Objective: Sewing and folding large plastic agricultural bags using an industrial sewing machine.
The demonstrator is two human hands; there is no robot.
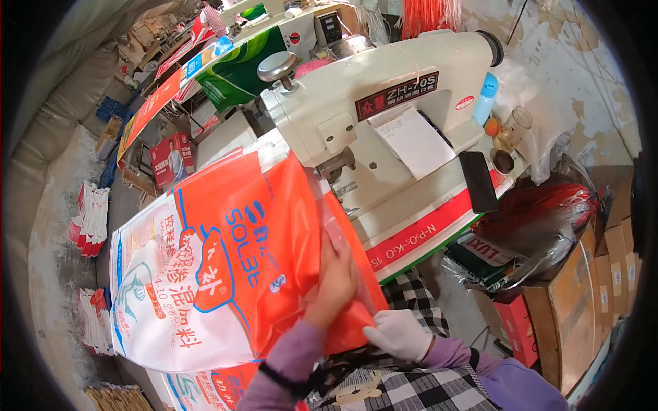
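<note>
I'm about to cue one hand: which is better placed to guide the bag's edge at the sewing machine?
Probably the left hand: it rests on the bag, closer to the sewing machine. The gloved right hand holds the bag's near edge, farther away.

The sewing machine has passable room under its arm, partly filled by paper. A bag blocks its left.

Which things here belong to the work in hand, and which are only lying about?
Seemingly in use:
orange-and-white bag, touched by the bare left hand and gloved right hand
white sewing machine, beside the bag

Apparently only lying about:
light blue bottle
glass jar
red carton
</note>
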